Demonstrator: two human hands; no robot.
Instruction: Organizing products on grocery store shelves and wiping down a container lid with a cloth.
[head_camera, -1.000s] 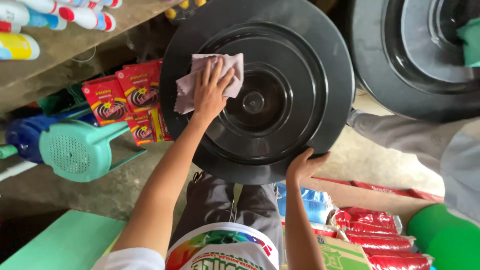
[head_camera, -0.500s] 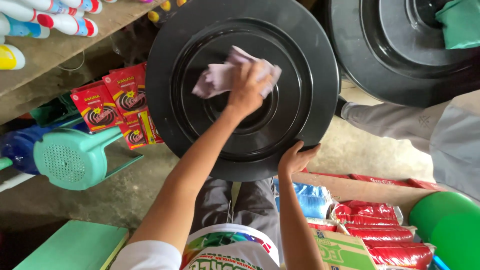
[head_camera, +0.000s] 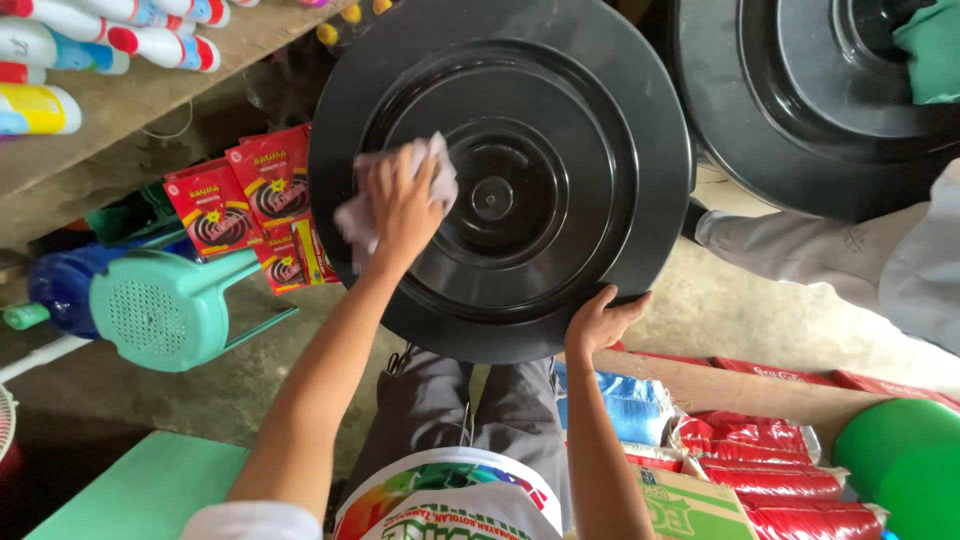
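My left hand (head_camera: 400, 205) is pressed flat on a pale pink cloth (head_camera: 430, 170), fingers spread over it, holding the cloth against the ribbed face of a big round black plastic lid (head_camera: 560, 110) that I have tipped up in front of me over my lap. The cloth sits left of the lid's small central hub, on the raised rings. My right hand (head_camera: 598, 322) grips the lid's lower rim, fingers curled over the edge and thumb along it, so that hand is closed on the lid. Beyond it, at the upper right, stands a second black lid (head_camera: 800, 150) of the same kind, with a green cloth (head_camera: 930, 50) lying in it (whose it is I cannot tell); a person in grey sleeves (head_camera: 900, 260) is beside it. On my left are red sachets (head_camera: 250, 210) hung below a wooden shelf (head_camera: 140, 95) of white bottles (head_camera: 120, 35), and a teal plastic stool (head_camera: 170, 310) lying on its side. At my right knee lie red packets (head_camera: 770, 470) and a blue packet (head_camera: 625, 400).
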